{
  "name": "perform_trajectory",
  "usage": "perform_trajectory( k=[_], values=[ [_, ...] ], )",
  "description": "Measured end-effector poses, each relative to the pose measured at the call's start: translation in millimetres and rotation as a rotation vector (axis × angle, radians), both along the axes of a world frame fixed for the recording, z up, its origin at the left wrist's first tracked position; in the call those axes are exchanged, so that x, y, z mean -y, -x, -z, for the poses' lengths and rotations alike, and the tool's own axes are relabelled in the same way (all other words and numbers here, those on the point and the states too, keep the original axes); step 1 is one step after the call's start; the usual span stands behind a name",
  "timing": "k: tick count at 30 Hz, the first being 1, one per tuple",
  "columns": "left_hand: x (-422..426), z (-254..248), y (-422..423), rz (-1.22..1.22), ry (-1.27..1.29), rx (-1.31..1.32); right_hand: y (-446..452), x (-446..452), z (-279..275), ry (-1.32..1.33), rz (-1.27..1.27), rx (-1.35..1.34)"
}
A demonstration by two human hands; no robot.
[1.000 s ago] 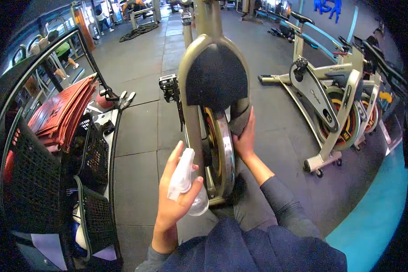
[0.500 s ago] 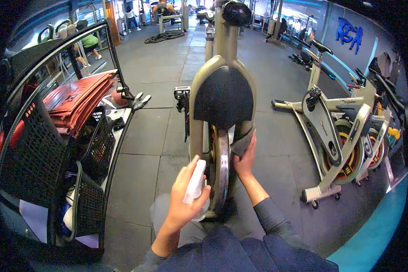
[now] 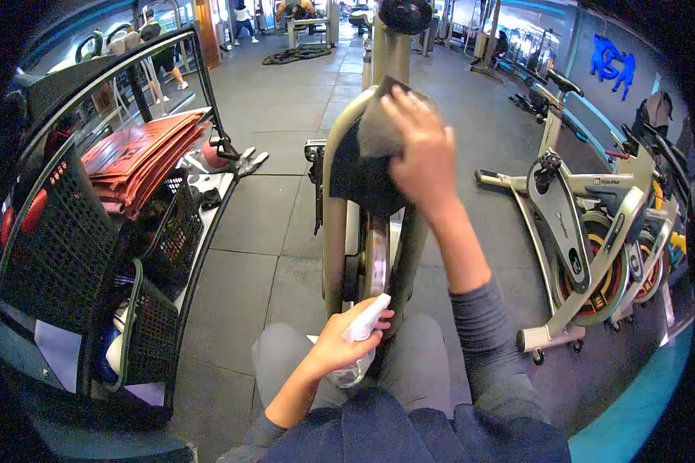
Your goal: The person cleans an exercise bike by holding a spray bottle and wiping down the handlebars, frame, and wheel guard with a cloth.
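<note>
A grey cloth [image 3: 380, 133] is held by the right hand [image 3: 425, 150] against the dark panel [image 3: 359, 176] of an exercise bike [image 3: 335, 255]. A white-topped spray bottle [image 3: 368, 319] is gripped by the left hand [image 3: 338, 345] near the bike's wheel [image 3: 378, 255]. On the left, reddish folded sheets [image 3: 143, 154] and black baskets [image 3: 153, 328] are held on a rack [image 3: 208, 73]; on the right, other bikes [image 3: 561, 224] are parked on the dark floor [image 3: 235, 301]

I see a person wearing a dark navy top [image 3: 409, 436] at six o'clock, grey trousers [image 3: 415, 359] just above, charcoal sleeves [image 3: 486, 339], the four-o'clock one wrinkled.
</note>
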State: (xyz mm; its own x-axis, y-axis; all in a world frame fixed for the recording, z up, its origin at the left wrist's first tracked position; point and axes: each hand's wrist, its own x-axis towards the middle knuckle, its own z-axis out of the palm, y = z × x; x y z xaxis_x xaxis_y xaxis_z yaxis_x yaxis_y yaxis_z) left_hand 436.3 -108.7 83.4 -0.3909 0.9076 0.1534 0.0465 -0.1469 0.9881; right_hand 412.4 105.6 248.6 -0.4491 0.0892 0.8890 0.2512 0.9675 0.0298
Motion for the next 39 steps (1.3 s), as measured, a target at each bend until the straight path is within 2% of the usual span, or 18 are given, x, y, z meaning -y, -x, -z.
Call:
perform_trajectory(
  k=[2, 5, 11, 14, 15, 17, 18, 21, 22, 24, 25, 27, 29, 35, 36, 39],
  values=[
    [0, 3, 1, -0.009, 0.014, 0.042, 10, 7, 18, -0.088, 0.109, 0.022],
    [1, 5, 0, 0.014, 0.025, -0.005, -1, 17, 36, 0.009, 0.055, -0.006],
    [-2, 3, -4, -0.054, 0.009, -0.009, -36, 17, 88, 0.008, -0.003, -0.037],
    [-3, 4, -7, -0.078, 0.005, 0.002, -59, 19, 109, 0.223, -0.179, 0.077],
    [-3, 3, -7, -0.09, 0.024, -0.004, -67, 16, 106, 0.219, -0.181, 0.074],
    [-4, 3, -7, -0.106, 0.042, -0.007, -86, 6, 98, 0.583, -0.543, 0.084],
    [-4, 4, -8, -0.115, 0.046, -0.034, -86, 1, 94, 0.773, -0.64, -0.06],
    [-5, 4, -11, -0.129, 0.059, -0.07, -86, -5, 40, 0.552, -0.559, -0.272],
    [-5, 3, -10, -0.138, 0.066, -0.083, -78, -6, 23, 0.554, -0.562, -0.273],
    [-4, 1, -11, -0.142, 0.069, -0.075, -56, -2, -3, 0.226, -0.349, -0.256],
    [-4, 1, -12, -0.14, 0.069, -0.065, -40, -3, -1, 0.228, -0.35, -0.259],
    [-3, 0, -12, -0.148, 0.077, -0.055, -9, -7, 15, 0.006, -0.123, 0.072],
    [-4, 0, -11, -0.15, 0.079, -0.045, -6, 7, 27, -0.094, 0.097, 0.05],
    [-5, -7, -8, -0.121, 0.062, -0.014, -36, 16, 103, 0.01, 0.002, 0.066],
    [-7, -10, -7, -0.098, 0.074, -0.026, -44, 20, 110, 0.071, -0.008, 0.131],
    [-12, -22, -4, -0.063, 0.073, -0.025, -41, 14, 121, 0.038, -0.017, 0.123]
  ],
)
